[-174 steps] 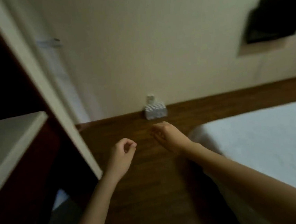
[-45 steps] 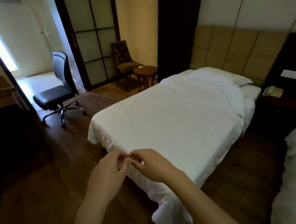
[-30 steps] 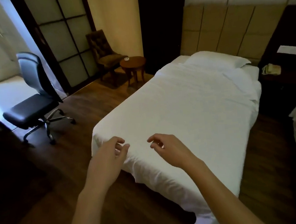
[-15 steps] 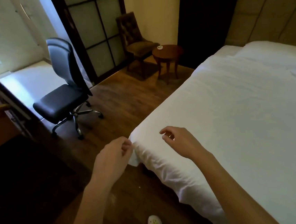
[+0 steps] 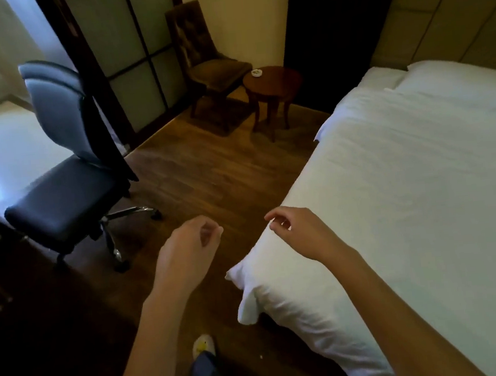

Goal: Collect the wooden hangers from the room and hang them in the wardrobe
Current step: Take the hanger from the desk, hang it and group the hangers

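Observation:
I see no wooden hanger and no wardrobe in the head view. My left hand [image 5: 186, 254] floats over the wooden floor [image 5: 209, 173], fingers loosely curled, with nothing in it. Over the near corner of the white bed [image 5: 408, 202], my right hand [image 5: 301, 232] is also empty, its fingers loosely bent and apart. The two hands are about a hand's width from each other.
A black office chair [image 5: 60, 206] on castors stands at the left, something dark draped down its back. At the far wall are a brown upholstered chair [image 5: 206, 55] and a round wooden side table [image 5: 273, 82] bearing a small ashtray. My slippered foot [image 5: 203, 345] is on the floor below.
I have turned from the wall and dark cabinet to the bed, then stepped along its left side. My hands have drifted apart; both stay empty.

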A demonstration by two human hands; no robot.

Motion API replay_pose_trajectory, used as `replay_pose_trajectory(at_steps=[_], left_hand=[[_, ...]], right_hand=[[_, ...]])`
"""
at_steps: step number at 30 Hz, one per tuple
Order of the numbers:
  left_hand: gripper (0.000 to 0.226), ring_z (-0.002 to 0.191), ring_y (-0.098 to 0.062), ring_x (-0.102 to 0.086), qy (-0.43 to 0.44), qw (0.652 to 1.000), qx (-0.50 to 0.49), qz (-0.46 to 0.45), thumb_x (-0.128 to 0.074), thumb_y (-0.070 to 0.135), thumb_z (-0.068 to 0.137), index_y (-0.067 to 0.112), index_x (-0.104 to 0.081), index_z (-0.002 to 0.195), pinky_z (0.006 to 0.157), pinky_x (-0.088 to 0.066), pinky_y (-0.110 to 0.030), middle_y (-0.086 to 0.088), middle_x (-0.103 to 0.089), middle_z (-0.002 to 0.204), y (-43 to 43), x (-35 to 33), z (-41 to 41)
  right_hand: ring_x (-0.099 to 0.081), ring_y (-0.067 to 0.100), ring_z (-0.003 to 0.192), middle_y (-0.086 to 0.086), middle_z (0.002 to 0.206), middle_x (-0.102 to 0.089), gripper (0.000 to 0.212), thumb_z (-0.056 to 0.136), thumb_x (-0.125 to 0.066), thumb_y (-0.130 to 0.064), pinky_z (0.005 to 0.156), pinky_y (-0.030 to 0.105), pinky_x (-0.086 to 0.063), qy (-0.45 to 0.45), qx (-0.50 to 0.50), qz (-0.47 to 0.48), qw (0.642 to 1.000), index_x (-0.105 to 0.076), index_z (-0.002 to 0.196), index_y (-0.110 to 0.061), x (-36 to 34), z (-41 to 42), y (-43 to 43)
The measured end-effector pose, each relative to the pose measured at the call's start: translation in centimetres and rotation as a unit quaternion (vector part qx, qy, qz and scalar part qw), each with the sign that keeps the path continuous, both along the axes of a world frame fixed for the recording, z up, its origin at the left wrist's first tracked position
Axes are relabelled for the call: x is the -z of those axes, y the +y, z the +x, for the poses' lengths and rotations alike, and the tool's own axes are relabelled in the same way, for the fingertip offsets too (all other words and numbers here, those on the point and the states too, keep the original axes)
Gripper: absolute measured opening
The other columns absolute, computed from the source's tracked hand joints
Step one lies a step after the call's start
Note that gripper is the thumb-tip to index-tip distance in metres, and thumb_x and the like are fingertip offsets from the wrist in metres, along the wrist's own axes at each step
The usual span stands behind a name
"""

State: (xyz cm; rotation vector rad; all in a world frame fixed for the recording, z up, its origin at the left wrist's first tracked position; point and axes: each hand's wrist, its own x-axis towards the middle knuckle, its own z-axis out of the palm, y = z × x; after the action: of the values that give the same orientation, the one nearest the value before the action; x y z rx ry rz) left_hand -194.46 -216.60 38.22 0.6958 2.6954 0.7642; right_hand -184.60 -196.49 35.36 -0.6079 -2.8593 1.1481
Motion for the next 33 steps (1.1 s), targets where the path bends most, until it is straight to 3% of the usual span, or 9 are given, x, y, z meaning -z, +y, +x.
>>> replay_pose_trajectory(at_steps=[6,12,16,21,25,30,33], left_hand=[[0.006,0.075,0.008,-0.053,-0.001,0.994,0.105,-0.001,-0.052,0.046,0.091,0.044,-0.053,0.096,0.058,-0.037,-0.012,0.023,-0.059,0.084,1.6,-2.6,-15.0],[0.014,0.08,0.006,-0.057,-0.027,0.985,0.171,0.014,-0.052,0.044,0.091,0.039,-0.057,0.103,0.063,-0.042,-0.013,0.019,-0.061,0.088,5.7,-3.1,-25.6],[0.012,0.079,0.007,-0.057,-0.011,0.979,0.203,0.027,-0.051,0.045,0.091,0.042,-0.056,0.101,0.06,-0.04,-0.011,0.022,-0.059,0.086,8.1,-3.0,-29.7],[0.014,0.08,0.003,-0.057,0.03,0.98,0.194,0.016,-0.05,0.046,0.092,0.038,-0.057,0.101,0.058,-0.038,-0.011,0.016,-0.062,0.092,8.9,-2.9,-33.7],[0.017,0.077,0.001,-0.057,0.052,0.986,0.16,0.003,-0.049,0.047,0.091,0.036,-0.058,0.101,0.057,-0.038,-0.014,0.015,-0.062,0.092,8.6,-3.0,-37.5],[0.019,0.077,-0.002,-0.057,0.054,0.992,0.112,-0.003,-0.048,0.047,0.091,0.034,-0.058,0.102,0.055,-0.035,-0.014,0.014,-0.062,0.095,6.7,-1.4,-39.7],[0.021,0.079,-0.006,-0.059,0.041,0.998,0.049,-0.012,-0.049,0.045,0.092,0.03,-0.059,0.103,0.061,-0.046,-0.021,0.011,-0.063,0.096,5.0,-1.1,-40.4]], right_hand=[[-0.061,0.006,0.096,-0.009,0.109,-0.066,0.022,0.095,-0.051,-0.032,0.079,0.014,-0.045,0.008,0.09,-0.014,0.996,-0.06,0.115,-0.029,-1.5,-10.7,-0.3],[-0.059,-0.001,0.095,-0.014,0.112,-0.066,0.023,0.095,-0.052,-0.031,0.08,0.006,-0.04,0.004,0.145,0.006,0.989,-0.06,0.116,-0.032,-2.6,-18.2,0.7],[-0.061,0.002,0.098,-0.014,0.11,-0.068,0.023,0.095,-0.053,-0.029,0.086,0.013,-0.047,0.019,0.161,0.003,0.987,-0.061,0.115,-0.032,-3.0,-23.1,2.8],[-0.062,0.005,0.103,-0.011,0.112,-0.068,0.022,0.095,-0.052,-0.028,0.088,0.018,-0.05,0.029,0.133,0.0,0.991,-0.062,0.114,-0.03,-2.6,-28.9,4.9],[-0.061,0.003,0.102,-0.013,0.114,-0.066,0.025,0.096,-0.048,-0.036,0.087,0.021,-0.051,0.012,0.056,-0.01,0.998,-0.059,0.118,-0.033,-2.5,-34.8,4.8],[-0.059,-0.001,0.08,-0.018,0.101,-0.063,0.025,0.096,-0.045,-0.04,0.065,0.013,-0.046,0.006,0.002,-0.007,1.0,-0.056,0.117,-0.037,-2.5,-40.1,3.9],[-0.064,0.007,0.085,-0.017,0.096,-0.064,0.023,0.095,-0.047,-0.038,0.064,0.017,-0.049,0.0,-0.042,-0.029,0.999,-0.055,0.116,-0.037,-2.3,-42.6,2.8]])
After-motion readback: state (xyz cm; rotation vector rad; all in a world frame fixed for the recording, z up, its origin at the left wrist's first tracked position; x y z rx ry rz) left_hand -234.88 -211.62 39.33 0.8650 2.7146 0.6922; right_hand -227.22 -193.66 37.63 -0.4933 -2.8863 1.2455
